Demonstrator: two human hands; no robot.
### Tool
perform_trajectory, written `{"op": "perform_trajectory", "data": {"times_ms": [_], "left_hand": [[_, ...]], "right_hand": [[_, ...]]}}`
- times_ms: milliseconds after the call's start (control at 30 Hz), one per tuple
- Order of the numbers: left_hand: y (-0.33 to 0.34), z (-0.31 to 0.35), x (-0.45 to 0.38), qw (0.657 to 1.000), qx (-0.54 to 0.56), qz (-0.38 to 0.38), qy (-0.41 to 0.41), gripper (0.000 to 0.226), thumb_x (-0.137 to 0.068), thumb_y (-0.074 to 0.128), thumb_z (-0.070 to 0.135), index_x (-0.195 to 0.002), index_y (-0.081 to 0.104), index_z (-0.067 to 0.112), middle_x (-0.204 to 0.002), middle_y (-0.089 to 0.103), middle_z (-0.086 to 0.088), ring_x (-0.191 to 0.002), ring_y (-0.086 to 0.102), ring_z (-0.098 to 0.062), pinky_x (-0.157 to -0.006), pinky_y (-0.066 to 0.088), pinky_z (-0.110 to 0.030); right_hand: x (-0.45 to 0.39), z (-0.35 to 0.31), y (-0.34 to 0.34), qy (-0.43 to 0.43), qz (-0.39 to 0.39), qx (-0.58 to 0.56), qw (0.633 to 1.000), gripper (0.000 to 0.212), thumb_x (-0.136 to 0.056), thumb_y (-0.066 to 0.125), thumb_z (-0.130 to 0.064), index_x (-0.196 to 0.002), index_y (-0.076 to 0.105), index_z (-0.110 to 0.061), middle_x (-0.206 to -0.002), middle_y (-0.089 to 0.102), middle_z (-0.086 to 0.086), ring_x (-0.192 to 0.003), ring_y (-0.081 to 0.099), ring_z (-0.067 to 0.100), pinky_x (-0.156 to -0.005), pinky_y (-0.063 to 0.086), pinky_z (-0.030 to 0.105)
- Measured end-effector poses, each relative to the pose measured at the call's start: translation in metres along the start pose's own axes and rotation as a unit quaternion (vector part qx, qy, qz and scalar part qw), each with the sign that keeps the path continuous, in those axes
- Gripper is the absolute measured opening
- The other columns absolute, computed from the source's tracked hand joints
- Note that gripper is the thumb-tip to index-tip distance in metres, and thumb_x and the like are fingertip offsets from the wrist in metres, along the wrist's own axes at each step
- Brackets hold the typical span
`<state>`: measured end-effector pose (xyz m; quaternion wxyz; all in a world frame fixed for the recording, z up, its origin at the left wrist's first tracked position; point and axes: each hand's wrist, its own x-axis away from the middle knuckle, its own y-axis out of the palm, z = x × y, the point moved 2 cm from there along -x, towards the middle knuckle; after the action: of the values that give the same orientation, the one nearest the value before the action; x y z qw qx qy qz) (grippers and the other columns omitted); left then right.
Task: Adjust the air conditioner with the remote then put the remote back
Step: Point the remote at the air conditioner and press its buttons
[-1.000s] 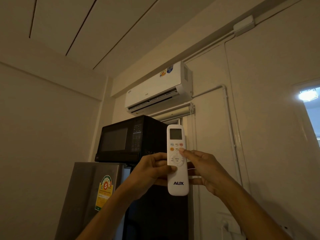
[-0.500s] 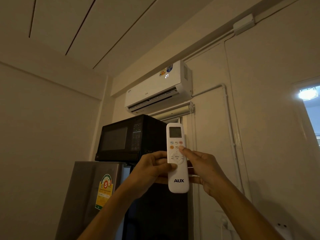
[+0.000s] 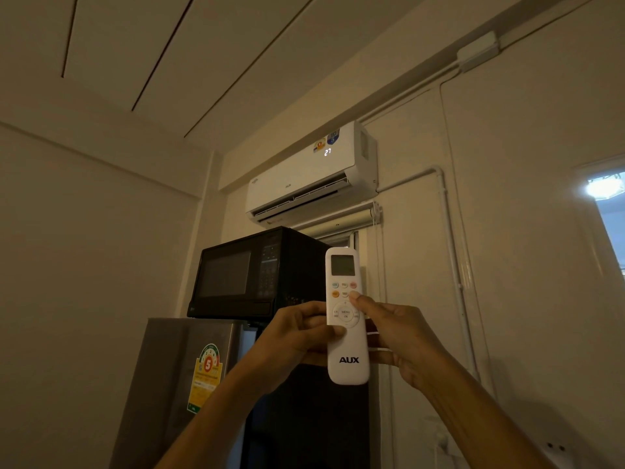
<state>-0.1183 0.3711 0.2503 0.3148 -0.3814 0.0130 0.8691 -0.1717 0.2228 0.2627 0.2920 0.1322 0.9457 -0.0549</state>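
- A white remote (image 3: pixel 346 316) marked AUX is being held upright in the lower middle of the frame, below and slightly right of the wall-mounted air conditioner (image 3: pixel 313 174), its small screen pointing up toward the unit.
- The left hand (image 3: pixel 297 336) is wrapping around the remote's left edge and back, fingers closed on its body and the thumb lying across the front just under the round menu pad.
- The right hand (image 3: pixel 402 333) is coming in from the remote's right side, its other fingers curled behind the casing, while a fingertip (image 3: pixel 354 295) is pressing on a button in the lower row of small coloured keys.
- The air conditioner is hanging high on the wall near the ceiling, showing a lit "27" on its front panel, with its lower flap standing open.
- A rolled blind (image 3: pixel 338 221) is sitting just beneath the air conditioner.
- A black microwave (image 3: pixel 250 272) is resting below the air conditioner and to the left of the remote, on top of a grey fridge (image 3: pixel 182 384) carrying a yellow-and-green energy sticker.
- A white pipe (image 3: pixel 449 252) is running from the air conditioner's right end down the wall.
- A bright light (image 3: pixel 602 187) is glowing far to the right of the air conditioner.
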Motion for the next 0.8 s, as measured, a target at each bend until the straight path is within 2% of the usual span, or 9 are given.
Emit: {"op": "perform_trajectory", "data": {"times_ms": [300,800], "left_hand": [[0.0,-0.006,-0.003,1.0,-0.001,-0.001,-0.006,0.027,-0.087,0.057,0.004,-0.112,0.055,0.014,-0.095,0.076,-0.003,-0.093,0.072,-0.021,-0.072,0.061,-0.032],[-0.002,-0.011,-0.006,1.0,0.001,0.004,-0.009,0.026,-0.087,0.058,0.004,-0.11,0.056,0.014,-0.094,0.076,-0.002,-0.092,0.072,-0.021,-0.071,0.061,-0.032]], "right_hand": [[-0.005,0.004,-0.002,0.0,-0.004,0.003,1.0,0.013,-0.082,0.062,-0.035,-0.084,0.059,-0.022,-0.082,0.067,0.002,-0.07,0.066,0.018,-0.052,0.054,0.03],[-0.005,0.005,0.0,0.005,-0.008,0.005,1.0,0.024,-0.083,0.062,-0.034,-0.098,0.062,-0.015,-0.083,0.068,0.003,-0.07,0.067,0.019,-0.052,0.054,0.031]]}}
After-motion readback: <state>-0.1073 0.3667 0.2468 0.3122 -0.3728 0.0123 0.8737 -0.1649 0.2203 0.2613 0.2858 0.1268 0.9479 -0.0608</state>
